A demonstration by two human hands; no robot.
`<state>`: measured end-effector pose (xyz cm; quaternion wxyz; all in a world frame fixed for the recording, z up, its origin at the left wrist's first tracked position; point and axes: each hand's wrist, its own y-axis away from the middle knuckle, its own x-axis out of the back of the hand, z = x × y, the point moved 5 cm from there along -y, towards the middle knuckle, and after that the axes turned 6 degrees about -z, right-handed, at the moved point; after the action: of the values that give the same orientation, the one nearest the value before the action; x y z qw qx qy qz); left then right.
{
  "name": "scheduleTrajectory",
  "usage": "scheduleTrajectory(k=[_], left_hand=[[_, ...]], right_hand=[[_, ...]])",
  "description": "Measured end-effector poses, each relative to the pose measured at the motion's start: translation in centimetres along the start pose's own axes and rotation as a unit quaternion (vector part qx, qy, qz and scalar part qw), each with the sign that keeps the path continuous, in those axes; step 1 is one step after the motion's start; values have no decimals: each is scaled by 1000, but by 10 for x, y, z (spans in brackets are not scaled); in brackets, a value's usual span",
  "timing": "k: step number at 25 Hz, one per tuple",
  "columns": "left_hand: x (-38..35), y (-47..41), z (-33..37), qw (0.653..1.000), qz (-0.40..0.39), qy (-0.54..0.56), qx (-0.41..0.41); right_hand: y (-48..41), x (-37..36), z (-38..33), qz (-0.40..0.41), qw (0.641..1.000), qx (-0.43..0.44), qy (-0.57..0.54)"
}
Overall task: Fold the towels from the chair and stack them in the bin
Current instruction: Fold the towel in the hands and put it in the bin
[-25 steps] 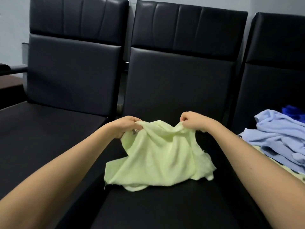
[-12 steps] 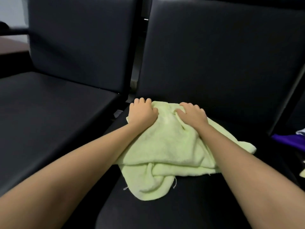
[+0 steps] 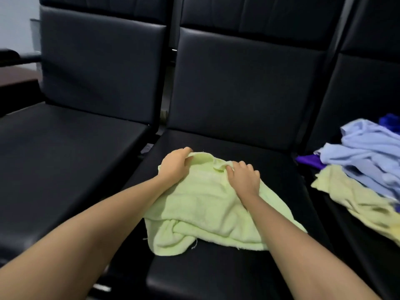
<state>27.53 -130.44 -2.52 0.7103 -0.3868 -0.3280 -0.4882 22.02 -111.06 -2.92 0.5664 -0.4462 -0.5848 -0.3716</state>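
A pale green towel (image 3: 203, 213) lies rumpled on the seat of the middle black chair (image 3: 216, 273). My left hand (image 3: 175, 164) grips its far left edge, fingers curled over the cloth. My right hand (image 3: 244, 178) rests on the far middle of the towel, with its fingers pinching a fold there. The near edge of the towel is bunched and doubled over. No bin is in view.
A pile of towels lies on the right chair: light blue ones (image 3: 372, 152) on top, a pale yellow one (image 3: 357, 198) in front, purple cloth (image 3: 309, 160) at the pile's left. The left black chair (image 3: 65, 152) stands beside the middle one. A dark brown table (image 3: 15, 76) is at far left.
The towel was held up off the seat by its top edge; both hands have brought it down flat on the seat and keep hold of its far edge. The view has swung right.
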Motion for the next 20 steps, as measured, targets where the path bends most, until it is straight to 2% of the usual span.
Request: scheduleTrajectory(k=[2, 4, 6, 9, 12, 15, 17, 20], left_hand=[[2, 18, 11, 996, -69, 49, 7], [9, 27, 22, 978, -191, 81, 25], [29, 30, 36, 960, -267, 81, 7], [69, 26, 52, 957, -279, 82, -11], [105, 15, 63, 960, -264, 93, -2], [133, 10, 78, 966, -237, 102, -3], [146, 15, 85, 952, -280, 121, -16], [165, 30, 92, 896, -411, 169, -27]], right_hand=[[29, 11, 11, -44, 999, -24, -20], [41, 31, 24, -110, 992, -36, -40], [55, 61, 40, -161, 985, -32, -61], [68, 106, 58, -193, 976, 2, -98], [72, 139, 60, -207, 960, 65, -179], [74, 167, 59, -215, 951, 95, -199], [80, 180, 60, -226, 956, 101, -156], [89, 203, 70, -189, 971, 95, -113]])
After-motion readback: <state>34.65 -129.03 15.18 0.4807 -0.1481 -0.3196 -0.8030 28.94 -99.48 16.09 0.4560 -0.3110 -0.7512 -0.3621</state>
